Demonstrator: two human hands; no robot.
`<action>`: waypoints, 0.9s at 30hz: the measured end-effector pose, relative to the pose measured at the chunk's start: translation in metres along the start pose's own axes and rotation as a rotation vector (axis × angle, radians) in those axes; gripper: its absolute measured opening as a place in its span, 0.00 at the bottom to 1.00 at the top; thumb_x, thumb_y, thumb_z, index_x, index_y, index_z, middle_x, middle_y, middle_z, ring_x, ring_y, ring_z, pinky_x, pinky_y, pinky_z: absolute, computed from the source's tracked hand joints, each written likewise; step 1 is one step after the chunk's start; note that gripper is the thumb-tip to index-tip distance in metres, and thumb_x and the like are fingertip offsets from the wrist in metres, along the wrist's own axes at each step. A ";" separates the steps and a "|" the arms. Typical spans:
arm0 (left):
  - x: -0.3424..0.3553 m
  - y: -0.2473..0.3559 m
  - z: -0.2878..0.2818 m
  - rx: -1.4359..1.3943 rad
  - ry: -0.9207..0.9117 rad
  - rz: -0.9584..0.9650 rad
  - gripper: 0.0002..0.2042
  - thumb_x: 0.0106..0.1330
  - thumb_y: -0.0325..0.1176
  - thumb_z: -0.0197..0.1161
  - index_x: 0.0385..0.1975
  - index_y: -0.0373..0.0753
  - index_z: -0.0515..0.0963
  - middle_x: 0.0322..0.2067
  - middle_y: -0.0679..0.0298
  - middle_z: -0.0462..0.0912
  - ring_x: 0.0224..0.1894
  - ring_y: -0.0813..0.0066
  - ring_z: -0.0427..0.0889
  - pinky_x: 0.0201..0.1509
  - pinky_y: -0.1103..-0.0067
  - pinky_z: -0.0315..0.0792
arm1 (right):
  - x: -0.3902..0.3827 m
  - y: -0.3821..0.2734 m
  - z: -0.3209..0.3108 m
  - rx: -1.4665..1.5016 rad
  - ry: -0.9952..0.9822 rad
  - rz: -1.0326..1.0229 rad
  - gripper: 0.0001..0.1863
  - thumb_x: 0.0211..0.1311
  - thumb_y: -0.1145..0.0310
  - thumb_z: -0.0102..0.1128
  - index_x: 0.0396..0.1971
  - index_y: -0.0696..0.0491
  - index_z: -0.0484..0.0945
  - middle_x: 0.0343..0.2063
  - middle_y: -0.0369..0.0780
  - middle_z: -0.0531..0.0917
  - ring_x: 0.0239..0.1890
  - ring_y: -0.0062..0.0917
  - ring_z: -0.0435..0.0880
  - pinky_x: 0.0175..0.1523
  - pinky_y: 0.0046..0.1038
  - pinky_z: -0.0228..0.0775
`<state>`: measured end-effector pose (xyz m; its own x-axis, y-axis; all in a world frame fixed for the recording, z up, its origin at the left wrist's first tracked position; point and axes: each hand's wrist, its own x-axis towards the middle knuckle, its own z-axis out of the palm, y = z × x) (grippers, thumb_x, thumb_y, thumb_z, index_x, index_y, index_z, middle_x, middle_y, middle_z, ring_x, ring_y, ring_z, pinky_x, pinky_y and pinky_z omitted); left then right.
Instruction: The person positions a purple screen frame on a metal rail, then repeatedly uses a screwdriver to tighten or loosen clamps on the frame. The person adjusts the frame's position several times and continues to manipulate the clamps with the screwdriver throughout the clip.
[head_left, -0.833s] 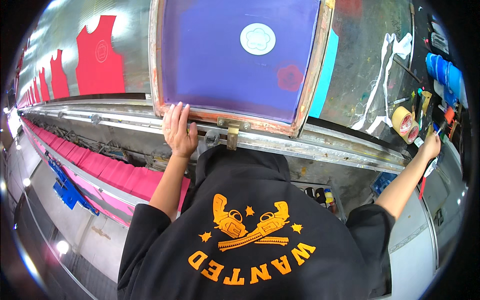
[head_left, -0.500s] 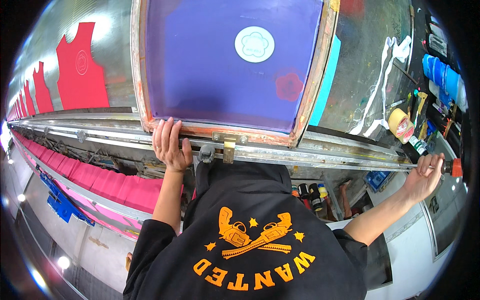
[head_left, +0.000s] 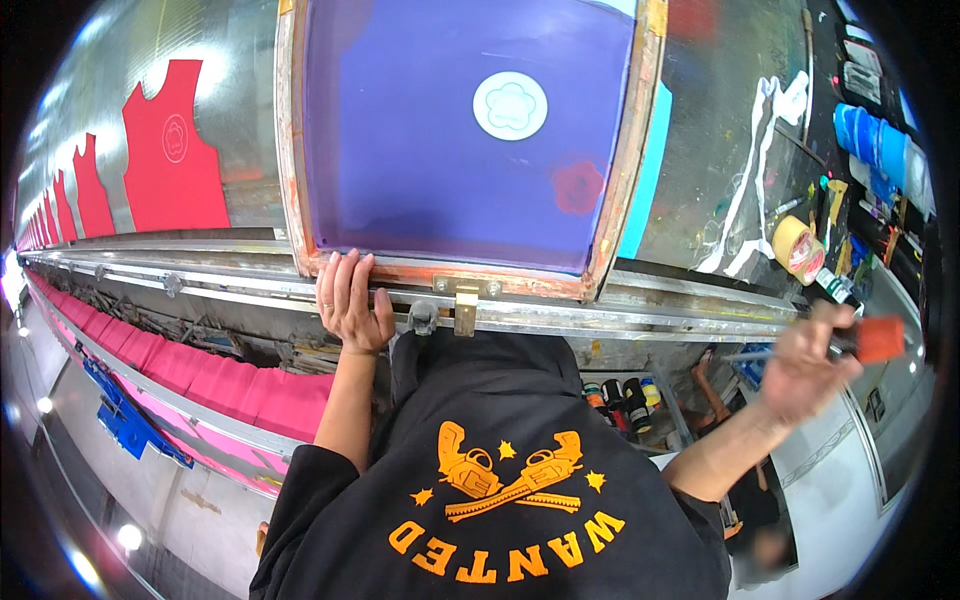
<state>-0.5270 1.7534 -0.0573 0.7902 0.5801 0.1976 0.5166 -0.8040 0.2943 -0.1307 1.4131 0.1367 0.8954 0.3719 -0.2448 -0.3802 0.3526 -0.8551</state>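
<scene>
Hands well apart here: the left hand (head_left: 352, 305) has its fingers over the near rail of the wooden frame (head_left: 405, 270), thumb spread, the frame's sides running away from the body over the bench (head_left: 720, 130). Out right, a blurred right hand (head_left: 808, 370) wraps a tool (head_left: 880, 340), orange end pointing rightward, long axis roughly crosswise.

Left grip (head_left: 353, 312): outstretched ahead, palm down | right grip (head_left: 808, 368): curled, blurred | right forearm (head_left: 722, 458): angled outward
</scene>
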 end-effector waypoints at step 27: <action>0.037 -0.023 -0.052 -0.287 -0.217 0.167 0.14 0.67 0.38 0.70 0.51 0.45 0.85 0.46 0.64 0.82 0.54 0.61 0.78 0.67 0.59 0.61 | -0.112 0.217 0.031 -1.014 0.219 0.152 0.19 0.64 0.56 0.76 0.36 0.56 0.80 0.22 0.31 0.79 0.21 0.13 0.72 0.28 0.23 0.66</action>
<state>-0.5273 1.8004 -0.0078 0.9227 0.3788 0.0713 0.2866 -0.7980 0.5301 -0.3206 1.4745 -0.0072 0.9153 0.1522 -0.3728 -0.2109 -0.6076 -0.7657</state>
